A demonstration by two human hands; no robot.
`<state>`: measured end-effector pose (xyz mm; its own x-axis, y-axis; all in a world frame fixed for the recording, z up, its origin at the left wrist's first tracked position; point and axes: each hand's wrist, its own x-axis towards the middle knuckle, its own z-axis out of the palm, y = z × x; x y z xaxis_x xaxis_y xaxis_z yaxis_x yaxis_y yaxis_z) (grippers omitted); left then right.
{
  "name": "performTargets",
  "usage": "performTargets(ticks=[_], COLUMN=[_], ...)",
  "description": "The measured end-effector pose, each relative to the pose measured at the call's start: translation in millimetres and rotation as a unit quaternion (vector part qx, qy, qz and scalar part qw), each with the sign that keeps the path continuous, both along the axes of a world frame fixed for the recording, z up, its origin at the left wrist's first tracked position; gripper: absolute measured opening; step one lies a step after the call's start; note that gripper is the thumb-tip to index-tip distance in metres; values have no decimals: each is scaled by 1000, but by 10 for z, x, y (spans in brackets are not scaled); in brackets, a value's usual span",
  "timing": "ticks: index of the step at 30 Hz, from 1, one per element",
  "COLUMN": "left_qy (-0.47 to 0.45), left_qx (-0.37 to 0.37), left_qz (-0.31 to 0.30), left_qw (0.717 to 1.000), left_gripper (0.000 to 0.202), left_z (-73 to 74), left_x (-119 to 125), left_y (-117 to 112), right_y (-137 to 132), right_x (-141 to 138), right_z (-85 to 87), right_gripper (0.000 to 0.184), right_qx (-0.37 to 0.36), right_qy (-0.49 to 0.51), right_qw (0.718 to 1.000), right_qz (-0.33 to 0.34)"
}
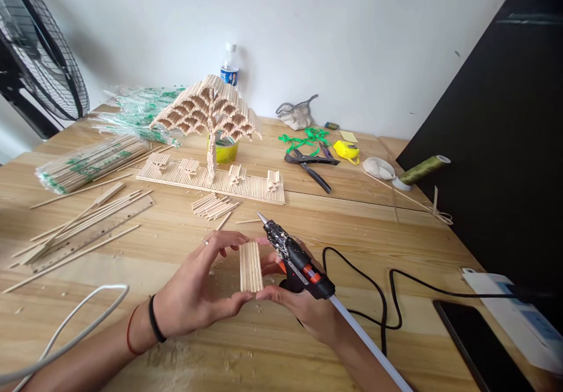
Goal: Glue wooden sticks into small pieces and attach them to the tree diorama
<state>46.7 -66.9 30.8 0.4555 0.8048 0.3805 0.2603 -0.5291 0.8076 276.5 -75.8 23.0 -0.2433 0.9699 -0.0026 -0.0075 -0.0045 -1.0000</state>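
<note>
The person's left hand (191, 289) and right hand (303, 307) held a small wooden-stick panel (251, 268) between their fingertips. The right hand also gripped a glue gun (299, 257), nozzle (263, 218) pointing away.

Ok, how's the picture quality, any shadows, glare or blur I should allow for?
Head view: light is soft, with a faint shadow on the wall by the bottle; the glue gun and stick panel look fairly clear; the fan and phone look stretched near the edges; strong glare isn't evident.
</note>
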Motion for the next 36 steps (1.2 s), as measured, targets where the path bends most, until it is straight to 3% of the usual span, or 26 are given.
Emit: performTargets(ticks=[5, 12, 22, 29, 33, 36], left_qy=[5, 3, 2, 16, 31, 35], left_qx=[2, -3, -20, -27, -39, -37], left_qz=[-16, -4, -1, 6, 10, 9], left_qw=[1000, 1000, 1000, 999, 999, 999], left_gripper=[65, 61, 60, 60, 61, 60], left_z=[19, 12, 44, 24, 22, 32], left_x=[5, 3, 8, -3, -9, -3], left_y=[-3, -2, 6, 6, -1, 0], right_y=[-16, -6, 26, 84, 126, 151], right_x=[11, -26, 12, 89, 158, 197], right_z=[-39, 35, 25, 82, 1, -67], right_gripper=[66, 76, 73, 48, 24, 23], right_qx=[-31, -91, -97, -34, -4, 13], right_qy=[25, 42, 27, -52, -92, -105], right_qw=[999, 995, 994, 998, 994, 991], right_qz=[4, 4, 30, -5, -66, -79])
